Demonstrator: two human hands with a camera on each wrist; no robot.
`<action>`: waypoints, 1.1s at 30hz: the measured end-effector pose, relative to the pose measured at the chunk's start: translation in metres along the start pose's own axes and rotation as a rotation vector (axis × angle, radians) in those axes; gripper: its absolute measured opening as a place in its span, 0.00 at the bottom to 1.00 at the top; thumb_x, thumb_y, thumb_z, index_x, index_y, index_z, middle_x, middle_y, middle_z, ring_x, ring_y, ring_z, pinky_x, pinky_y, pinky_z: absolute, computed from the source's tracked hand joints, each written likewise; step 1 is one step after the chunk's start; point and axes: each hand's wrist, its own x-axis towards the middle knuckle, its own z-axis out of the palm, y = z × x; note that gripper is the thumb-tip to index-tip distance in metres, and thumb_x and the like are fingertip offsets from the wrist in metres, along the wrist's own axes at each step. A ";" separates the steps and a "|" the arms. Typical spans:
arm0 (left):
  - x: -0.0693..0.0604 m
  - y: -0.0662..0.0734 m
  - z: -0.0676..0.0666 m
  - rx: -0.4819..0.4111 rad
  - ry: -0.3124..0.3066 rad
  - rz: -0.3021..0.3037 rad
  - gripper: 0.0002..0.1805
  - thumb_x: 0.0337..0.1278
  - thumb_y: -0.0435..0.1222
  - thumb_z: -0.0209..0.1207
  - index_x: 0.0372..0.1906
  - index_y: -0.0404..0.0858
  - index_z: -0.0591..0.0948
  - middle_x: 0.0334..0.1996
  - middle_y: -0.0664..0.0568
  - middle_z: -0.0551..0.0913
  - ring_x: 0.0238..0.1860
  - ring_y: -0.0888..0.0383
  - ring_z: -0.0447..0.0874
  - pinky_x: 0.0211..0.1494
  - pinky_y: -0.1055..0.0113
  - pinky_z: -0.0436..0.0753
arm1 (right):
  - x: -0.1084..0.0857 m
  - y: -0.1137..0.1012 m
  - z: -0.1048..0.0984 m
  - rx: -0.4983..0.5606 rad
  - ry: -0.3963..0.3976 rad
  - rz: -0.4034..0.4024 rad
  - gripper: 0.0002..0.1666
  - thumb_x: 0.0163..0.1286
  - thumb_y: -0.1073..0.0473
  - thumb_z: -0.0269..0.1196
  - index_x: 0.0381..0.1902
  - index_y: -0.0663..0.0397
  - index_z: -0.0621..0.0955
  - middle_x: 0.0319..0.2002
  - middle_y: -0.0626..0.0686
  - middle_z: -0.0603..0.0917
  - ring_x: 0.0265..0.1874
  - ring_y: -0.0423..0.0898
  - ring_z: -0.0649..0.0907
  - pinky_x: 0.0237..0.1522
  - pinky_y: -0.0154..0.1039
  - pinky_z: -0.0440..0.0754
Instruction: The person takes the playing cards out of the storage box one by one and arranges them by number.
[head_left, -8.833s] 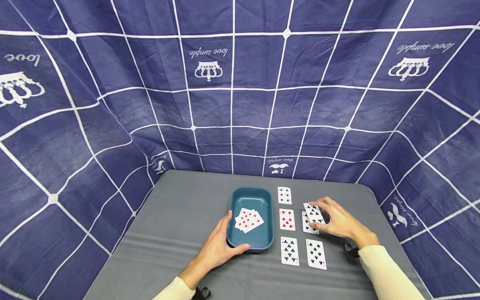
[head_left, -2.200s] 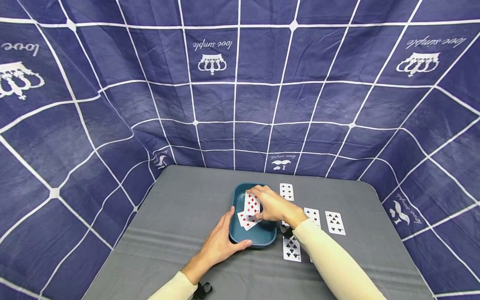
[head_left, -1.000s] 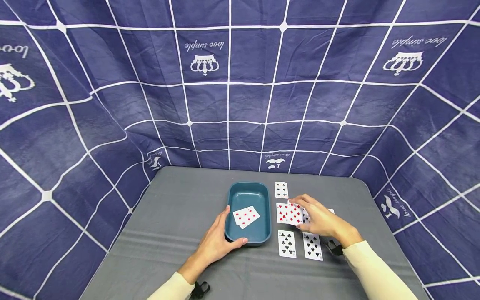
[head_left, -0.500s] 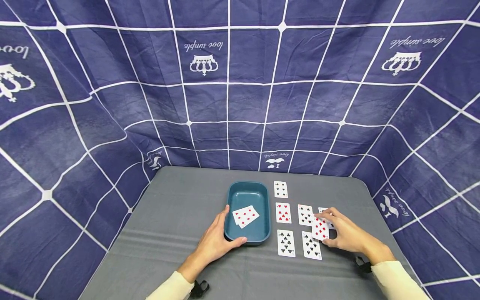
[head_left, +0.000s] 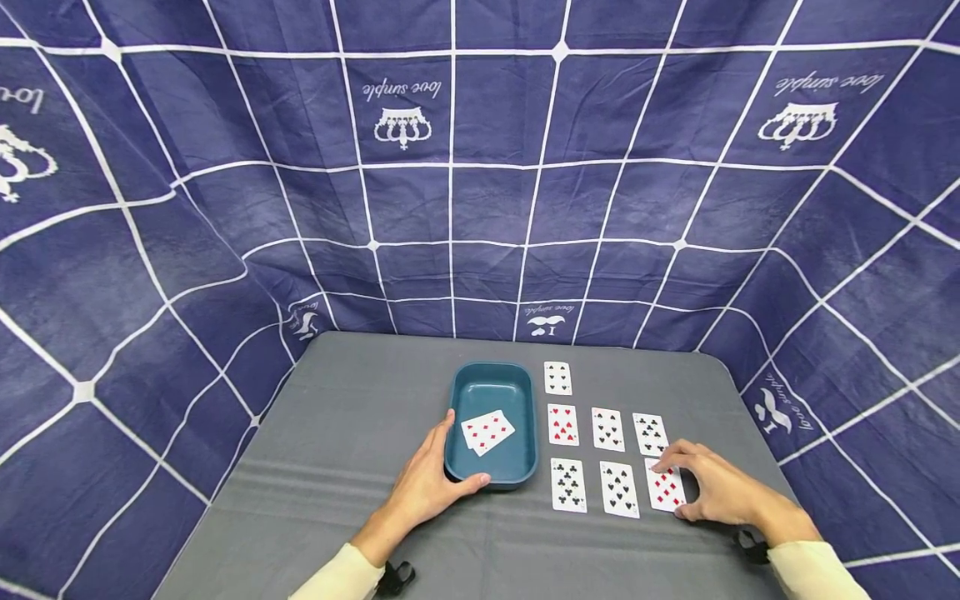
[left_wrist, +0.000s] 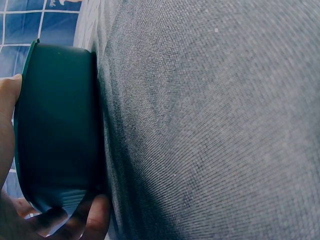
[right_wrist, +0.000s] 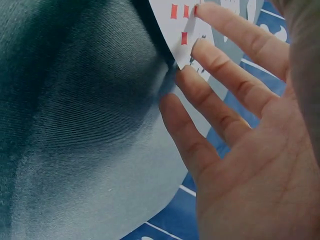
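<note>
My left hand [head_left: 423, 483] holds the near-left corner of a teal tray [head_left: 495, 396], thumb on the front rim and fingers along the left side. Inside the tray lie overlapping red diamond playing cards [head_left: 489, 432]. At the right end of the front row, my right hand [head_left: 723, 487] pinches a diamond playing card [head_left: 664, 492] between thumb and fingers at its two right-hand-side ends. That card is low at the tabletop, just in front of a club card [head_left: 650, 433]. In the right wrist view, fingertips meet the edge of the diamond card [right_wrist: 175, 25].
Right of the tray stand a spade card [head_left: 557, 378] at the back, a heart card [head_left: 563, 426] and a spade card [head_left: 608, 430] in the middle row, and a club card [head_left: 568, 486] and a spade card [head_left: 619, 490] in front. A blue checked curtain [head_left: 495, 208] surrounds the grey table [head_left: 360, 400].
My right hand laid a club card at the middle row's right end, took a diamond card from the tray, and carried it right and nearer. The left hand stays at the tray.
</note>
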 end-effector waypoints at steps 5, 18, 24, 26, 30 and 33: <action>0.000 -0.001 0.000 0.001 -0.004 -0.003 0.73 0.54 0.71 0.82 0.97 0.45 0.59 0.90 0.43 0.71 0.82 0.34 0.81 0.77 0.31 0.85 | -0.001 0.005 0.003 0.020 0.016 -0.049 0.41 0.37 0.55 0.93 0.55 0.41 0.93 0.55 0.46 0.87 0.53 0.43 0.87 0.56 0.39 0.85; -0.001 0.002 -0.001 -0.006 -0.003 -0.011 0.73 0.54 0.69 0.84 0.96 0.44 0.60 0.90 0.42 0.71 0.81 0.34 0.82 0.76 0.31 0.85 | -0.006 0.004 0.005 0.018 0.016 -0.058 0.44 0.33 0.56 0.93 0.56 0.37 0.94 0.55 0.46 0.88 0.55 0.45 0.88 0.61 0.31 0.82; -0.001 0.002 -0.001 -0.007 -0.006 -0.017 0.72 0.55 0.67 0.84 0.97 0.45 0.59 0.90 0.43 0.71 0.81 0.34 0.82 0.76 0.31 0.85 | -0.009 0.003 0.006 0.022 0.023 -0.072 0.45 0.33 0.55 0.94 0.56 0.37 0.93 0.55 0.47 0.88 0.55 0.44 0.88 0.59 0.36 0.85; -0.001 0.002 -0.001 -0.005 -0.005 -0.017 0.72 0.55 0.66 0.85 0.97 0.45 0.59 0.90 0.43 0.71 0.81 0.34 0.82 0.75 0.31 0.86 | -0.010 0.003 0.007 0.023 0.028 -0.080 0.44 0.33 0.55 0.94 0.56 0.37 0.93 0.55 0.47 0.88 0.54 0.44 0.88 0.58 0.37 0.86; -0.001 0.002 -0.001 -0.001 -0.006 -0.013 0.73 0.54 0.68 0.84 0.97 0.45 0.59 0.90 0.43 0.72 0.81 0.34 0.82 0.75 0.30 0.86 | -0.012 0.003 0.008 0.024 0.040 -0.091 0.45 0.32 0.55 0.94 0.55 0.37 0.93 0.55 0.47 0.88 0.54 0.43 0.88 0.57 0.36 0.85; -0.001 0.002 -0.001 -0.003 -0.008 -0.014 0.73 0.54 0.68 0.84 0.97 0.45 0.59 0.90 0.43 0.72 0.81 0.34 0.82 0.74 0.30 0.86 | -0.012 0.002 0.009 0.022 0.046 -0.091 0.46 0.31 0.55 0.93 0.56 0.36 0.93 0.55 0.47 0.88 0.54 0.44 0.88 0.58 0.36 0.85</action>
